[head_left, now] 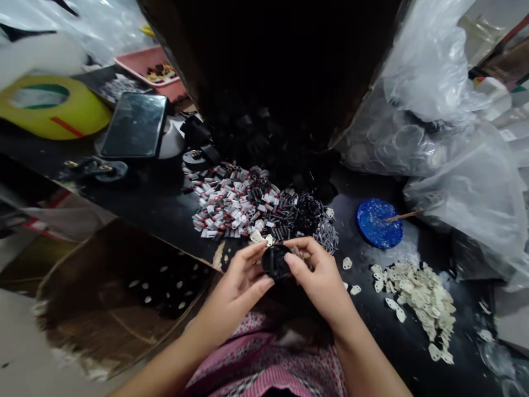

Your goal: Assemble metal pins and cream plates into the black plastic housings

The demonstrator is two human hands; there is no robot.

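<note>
The black table (136, 196) carries many loose pieces close to my side, so I judge that a careless forearm could push some over the edge. The big dark box (289, 49) stands open before me, with black parts at its mouth. At my lower left, the brown carton (95, 317) contains dark stuff and scattered white bits (165, 286). On the right, a clear bag (433, 82) holds round clear pieces (405, 138). The pink tray (176, 89) has red and yellow bits (160, 73) inside; the blue lid (366, 220) bears something like grease, and a stick (403, 216).

My left hand (237, 284) and right hand (320, 275) close narrowly around a black round cap (275, 262), just before the heap of little tubes (231, 204). My right thumb presses its side; if it slips, the cap could fall. Something small is beside my right fingers, but I cannot tell what.
</note>
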